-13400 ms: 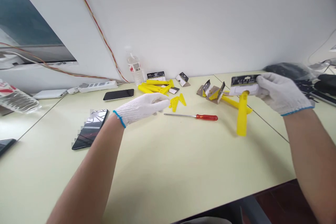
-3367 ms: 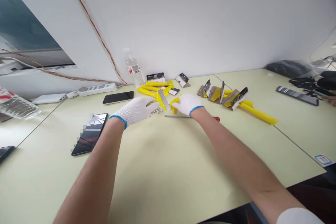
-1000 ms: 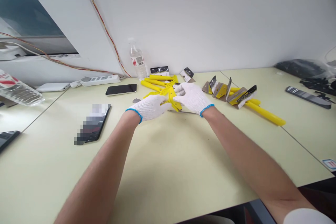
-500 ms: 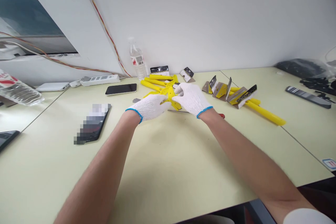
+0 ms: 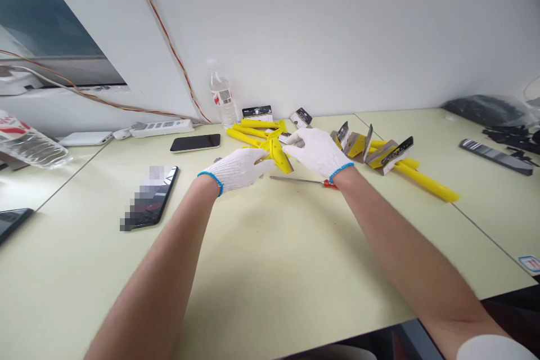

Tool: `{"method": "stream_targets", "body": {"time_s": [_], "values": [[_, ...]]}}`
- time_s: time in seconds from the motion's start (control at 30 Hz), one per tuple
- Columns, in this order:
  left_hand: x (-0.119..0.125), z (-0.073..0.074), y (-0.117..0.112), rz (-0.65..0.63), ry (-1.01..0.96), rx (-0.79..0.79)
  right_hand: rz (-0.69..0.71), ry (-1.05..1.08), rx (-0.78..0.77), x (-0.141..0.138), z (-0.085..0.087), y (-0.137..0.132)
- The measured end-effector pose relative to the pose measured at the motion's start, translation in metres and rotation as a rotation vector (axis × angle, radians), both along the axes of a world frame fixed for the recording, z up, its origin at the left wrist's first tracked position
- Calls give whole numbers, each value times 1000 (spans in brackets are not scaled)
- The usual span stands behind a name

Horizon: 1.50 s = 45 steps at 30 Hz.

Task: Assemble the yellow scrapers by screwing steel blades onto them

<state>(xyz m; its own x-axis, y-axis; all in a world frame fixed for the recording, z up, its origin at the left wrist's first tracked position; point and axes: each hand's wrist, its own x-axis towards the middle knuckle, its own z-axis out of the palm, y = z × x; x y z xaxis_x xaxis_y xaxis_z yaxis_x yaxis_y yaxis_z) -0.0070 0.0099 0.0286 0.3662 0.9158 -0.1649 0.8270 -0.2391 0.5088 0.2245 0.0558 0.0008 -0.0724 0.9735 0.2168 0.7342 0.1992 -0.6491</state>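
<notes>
Scraper point(image 5: 277, 156) of yellow plastic sits between the two white-gloved hands, at the far part of the table point(image 5: 261, 270), its tip angled toward the wall point(image 5: 337, 28). The left hand point(image 5: 236, 170) reaches it from the near left, fingers together with their tips at its edge; whether they pinch it, the view does not show. The right hand point(image 5: 316, 152) is raised just beyond, fingers stretched out and loosely spread, their tips point(image 5: 287, 149) close to the scraper's upper end, with no clear grip.

A heap of yellow handles point(image 5: 251, 133) lies right behind the scraper, near a water bottle point(image 5: 221, 100) by the wall. A screwdriver point(image 5: 301, 180) lies just below the scraper, its red grip point(image 5: 331, 184) almost touching the right wrist. To the right stand carded blades point(image 5: 371, 152) beside a long yellow handle point(image 5: 426, 184). On the left lie a black phone point(image 5: 194, 143), a second phone point(image 5: 149, 198) partly blurred, and a power strip point(image 5: 160, 128) against the wall.
</notes>
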Motion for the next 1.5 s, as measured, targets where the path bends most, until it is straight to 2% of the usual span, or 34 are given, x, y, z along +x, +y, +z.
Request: {"method": "stream_targets", "body": {"time_s": [0.13, 0.23, 0.3, 0.47, 0.57, 0.77, 0.83, 1.0, 1.07, 1.13, 1.23, 1.3, 1.5], "values": [[-1, 1, 1, -19, -13, -4, 175, -57, -241, 4, 5, -5], [-3, 2, 0, -48, -21, 9, 207, 23, -314, 5, 2, -4], [-3, 3, 0, -72, -26, 14, 168, 46, -299, 7, -2, -1], [-4, 4, 0, -103, -43, 16, -48, 43, -143, 13, -15, 9], [-1, 8, -2, -98, -10, 42, -45, 59, -161, 16, -18, 12], [6, 15, -8, -19, -14, 53, 42, 45, -210, 16, -14, 10], [6, 15, -8, -27, -20, 63, 60, 10, -203, 15, -14, 10], [3, 11, -3, -105, -7, 96, -22, 24, -157, 11, -14, 6], [1, 8, -1, -134, 0, 126, 34, 25, -181, 10, -14, 5], [-1, 4, 2, -160, -9, 163, 163, 10, -191, 9, -14, 5], [-3, -2, 4, -196, -52, 196, 410, 21, -106, 9, -16, 10], [-5, -5, 4, -205, -73, 200, 516, 54, -21, 10, -18, 14], [-10, -2, 5, -247, -106, 207, 564, 60, 87, 21, -22, 19]]}}
